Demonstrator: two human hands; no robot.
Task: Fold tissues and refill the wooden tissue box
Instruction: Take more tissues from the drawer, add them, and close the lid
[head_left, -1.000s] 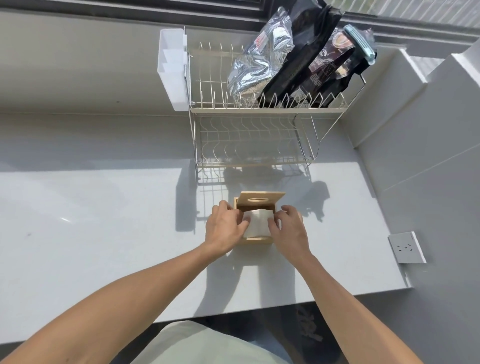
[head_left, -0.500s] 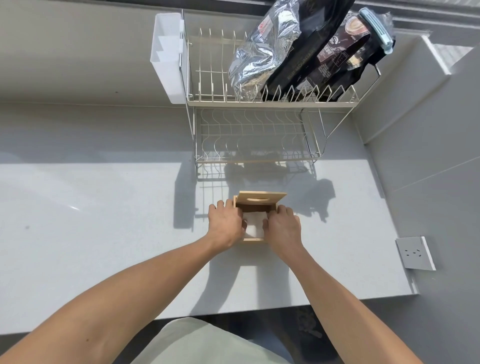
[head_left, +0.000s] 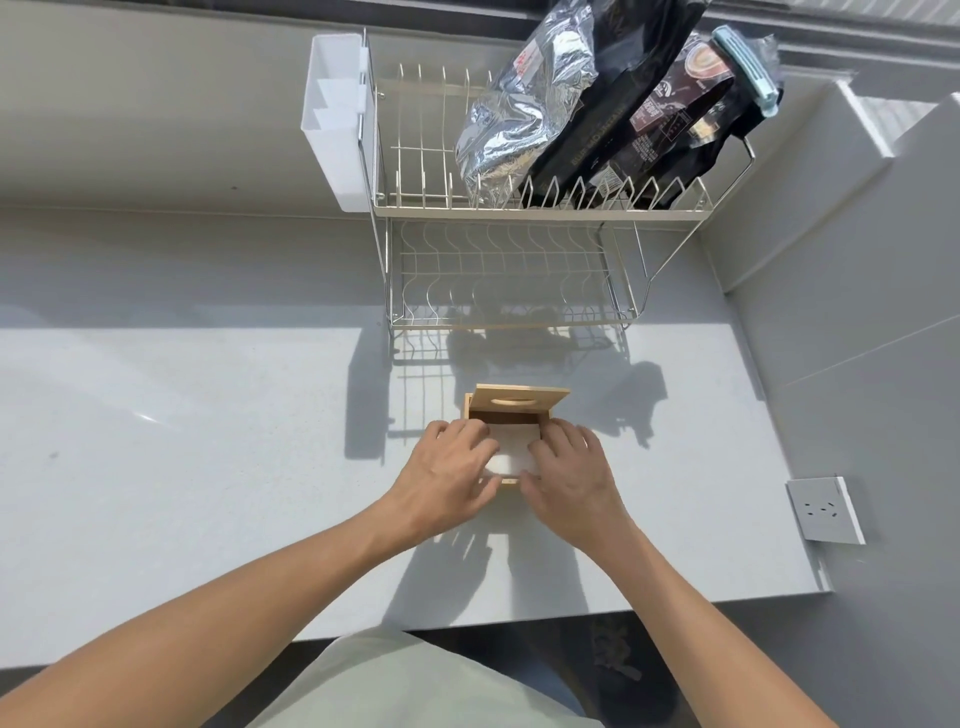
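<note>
Head view: left hand (head_left: 451, 477) and right hand (head_left: 570, 474), each grip flat and unclenched, press the folded tissues (head_left: 513, 451) down inside the wooden tissue box (head_left: 511, 480), likely to seat them level. Box stands on the bench (head_left: 208, 441) just before the dish rack (head_left: 511, 260), its opening upward and lid (head_left: 521, 401) tilted back toward the rack; long axis unclear.

I see two bare forearms reaching in from the bottom edge, with no sleeves, watch, rings or bracelets showing on either. My left hand (head_left: 451, 470) and right hand (head_left: 570, 480) are bare too, nails short and unpainted. At the bottom centre, a pale sage-green garment (head_left: 415, 686) covers the torso, plain and unmarked.
</note>
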